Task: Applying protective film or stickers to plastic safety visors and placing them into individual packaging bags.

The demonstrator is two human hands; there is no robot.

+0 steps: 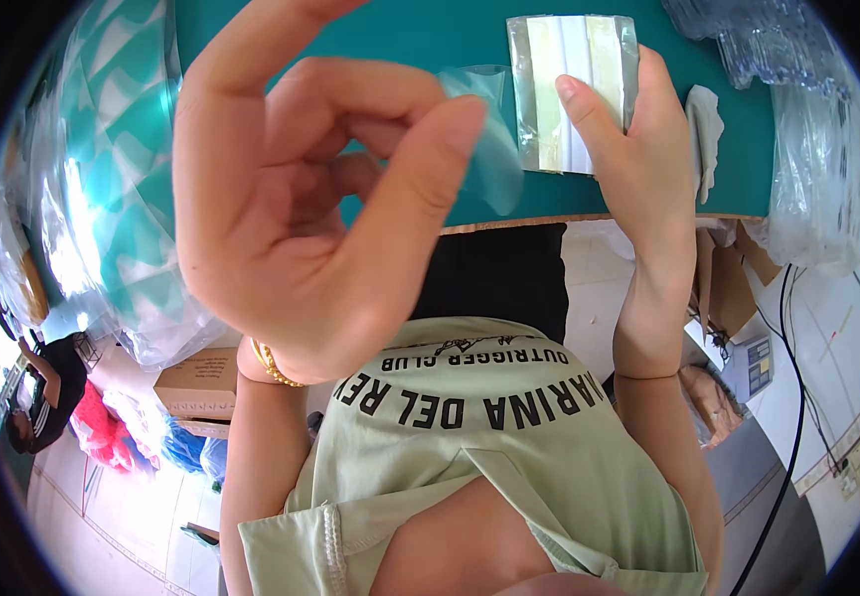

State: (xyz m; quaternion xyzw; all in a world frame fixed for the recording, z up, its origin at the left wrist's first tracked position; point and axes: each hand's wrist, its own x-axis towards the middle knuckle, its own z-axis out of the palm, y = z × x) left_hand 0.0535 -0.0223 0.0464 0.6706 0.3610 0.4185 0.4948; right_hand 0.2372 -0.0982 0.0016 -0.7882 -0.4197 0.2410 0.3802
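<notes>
Flat packet (574,55), probably light and slippery: best held edgewise. My right fingers (597,121) grip its right side; left fingers (360,89) curled, hold unclear.

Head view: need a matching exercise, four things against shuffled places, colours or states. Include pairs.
1. Left hand
2. Right hand
3. Beaded bracelet
4. Cardboard box

A. Gold, around a wrist
B. Thumb across a flat, clear-edged packet
C. Brown, at the picture's lower left
D. Raised close to the camera, fingers curled

Pairs: 1-D, 2-B, 3-A, 4-C
</notes>
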